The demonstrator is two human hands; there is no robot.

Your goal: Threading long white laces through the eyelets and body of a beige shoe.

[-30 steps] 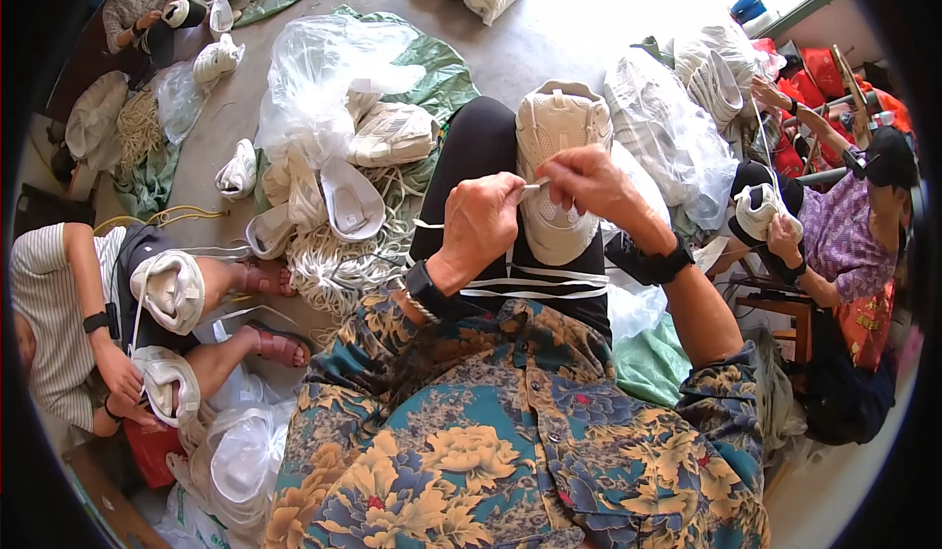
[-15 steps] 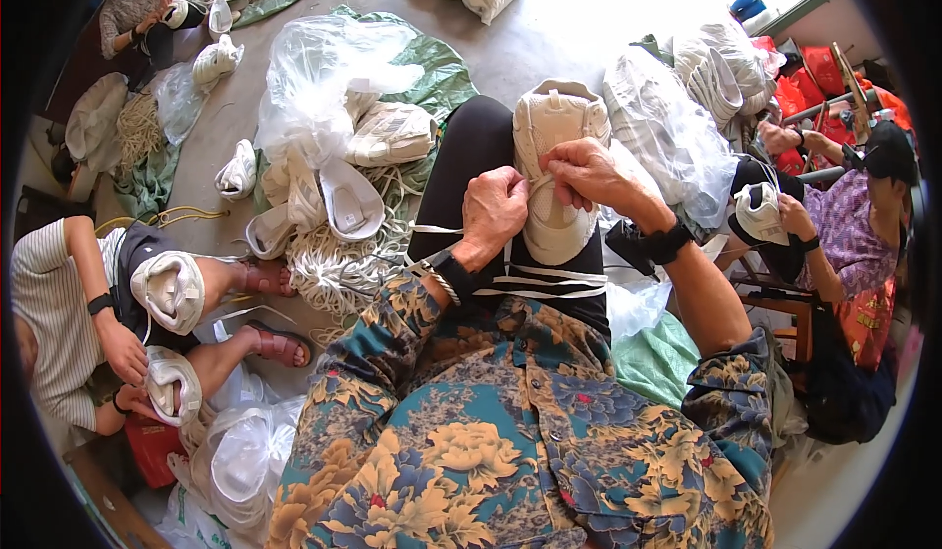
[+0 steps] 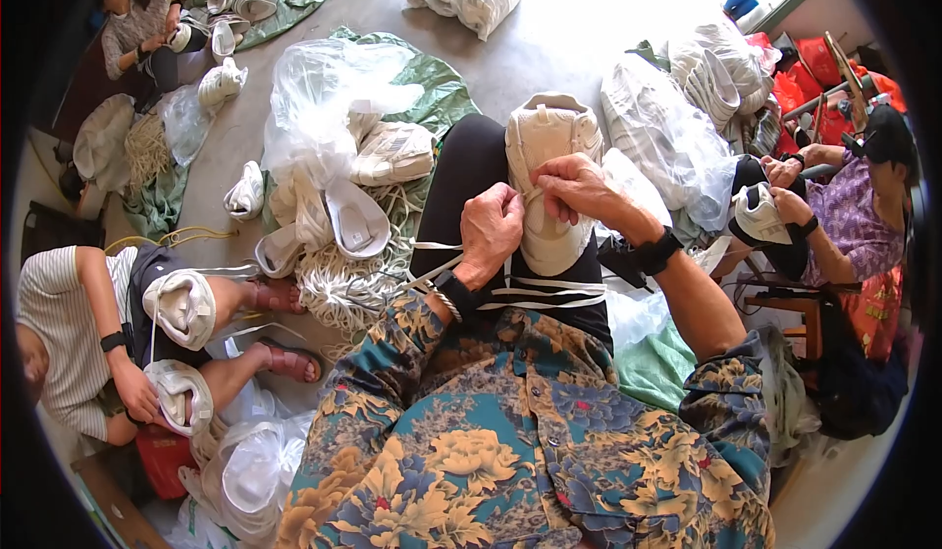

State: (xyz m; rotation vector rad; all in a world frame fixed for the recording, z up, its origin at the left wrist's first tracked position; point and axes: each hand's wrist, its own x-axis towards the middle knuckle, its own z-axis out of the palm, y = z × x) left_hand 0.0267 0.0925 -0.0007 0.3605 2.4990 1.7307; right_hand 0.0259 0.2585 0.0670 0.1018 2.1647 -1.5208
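A cream-white shoe rests on my dark-trousered thighs, its toe toward me. My left hand is closed in a pinch beside the shoe's left edge, with a white shoelace trailing out to the left. Over the front of the lacing, my right hand has thumb and forefinger pressed together on a lace, mostly hidden by the fingers. Loose lace ends lie across my lap below the toe. Both wrists wear black bands.
A bundle of white laces and several pale shoes lie on green sheeting at left. A bagged pile of shoes stands at right. Seated people handle shoes at left, far left and right.
The view has tilted slightly, so the surroundings sit lower in the picture. Both my hands stay pinched at the shoe, having barely shifted. The neighbour at left has moved a hand beside the shoe.
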